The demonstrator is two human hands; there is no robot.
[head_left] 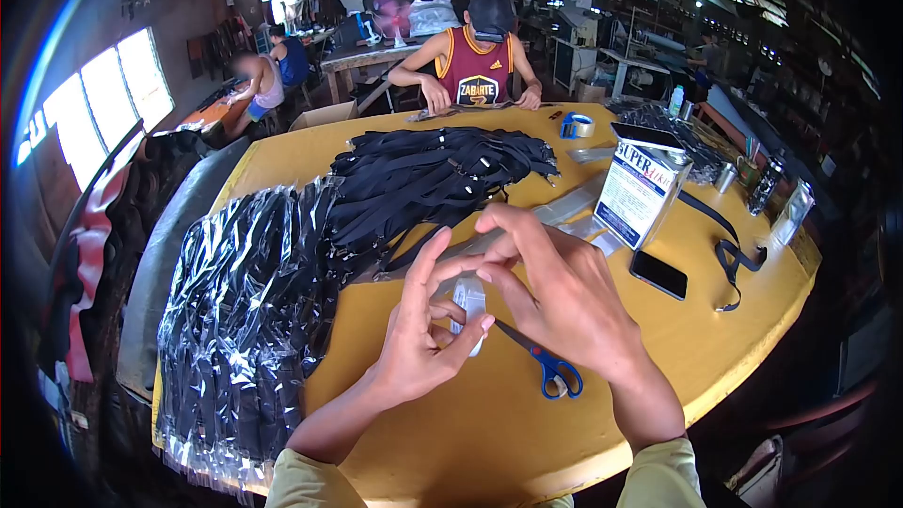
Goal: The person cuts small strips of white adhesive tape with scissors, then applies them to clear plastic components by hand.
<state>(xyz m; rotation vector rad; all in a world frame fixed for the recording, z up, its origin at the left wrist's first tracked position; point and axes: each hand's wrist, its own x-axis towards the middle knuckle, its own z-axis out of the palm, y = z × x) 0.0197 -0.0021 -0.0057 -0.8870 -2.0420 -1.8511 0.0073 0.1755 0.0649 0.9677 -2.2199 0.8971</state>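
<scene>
My left hand (420, 334) is closed around a small white roll (469, 306), perhaps tape or labels, held upright above the table. My right hand (564, 292) arches over it with thumb and index finger curled together near the left fingertips. Whatever lies between those right fingers, if anything, is too small to make out. Below the hands, scissors with blue handles (560, 376) lie on the yellow table (451, 433). Past my fingers, a heap of black straps with metal clips (433, 165) spreads over the tabletop.
Plastic-wrapped black straps (245, 329) cover the table's left side. To the right are a rectangular can (640, 186), a phone (658, 275), a loose black strap (738, 259) and a blue tape dispenser (577, 125). A co-worker in a maroon jersey (480, 66) works opposite.
</scene>
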